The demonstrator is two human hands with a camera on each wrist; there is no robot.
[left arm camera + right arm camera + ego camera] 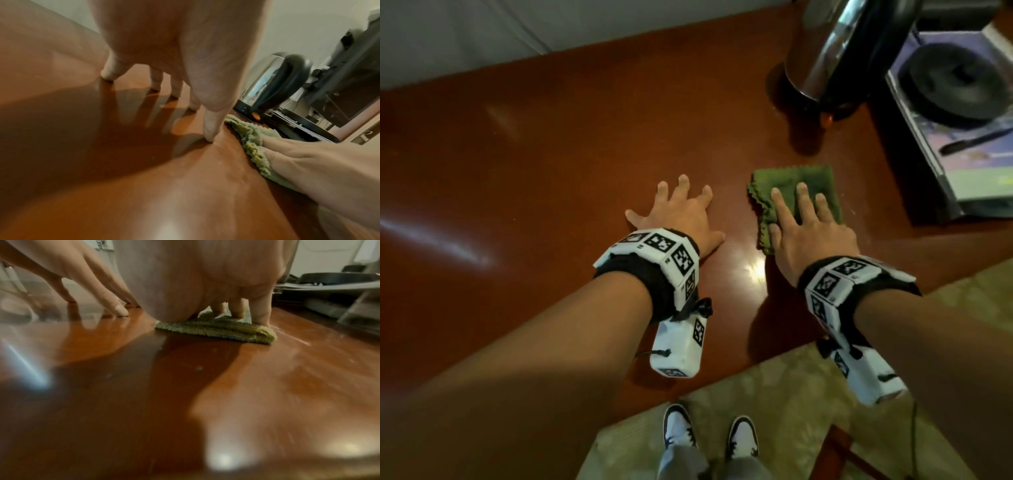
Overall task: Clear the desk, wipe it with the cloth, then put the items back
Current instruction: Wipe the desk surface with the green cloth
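A folded green cloth (pixel 799 202) lies on the glossy red-brown desk (pixel 551 154), right of centre. My right hand (pixel 803 222) presses flat on it with straight fingers; the cloth (pixel 216 331) shows under those fingers (pixel 260 313) in the right wrist view. My left hand (pixel 681 212) rests beside it on the bare wood, fingers spread, fingertips (pixel 210 131) touching the desk, a short gap from the cloth (pixel 252 146). Neither hand holds anything.
A steel kettle with a black handle (pixel 832 51) stands at the back right, close behind the cloth. Right of it sits a tray-like box (pixel 962 120) with a round black object. The desk's front edge (pixel 774 356) runs diagonally above patterned floor and my shoes.
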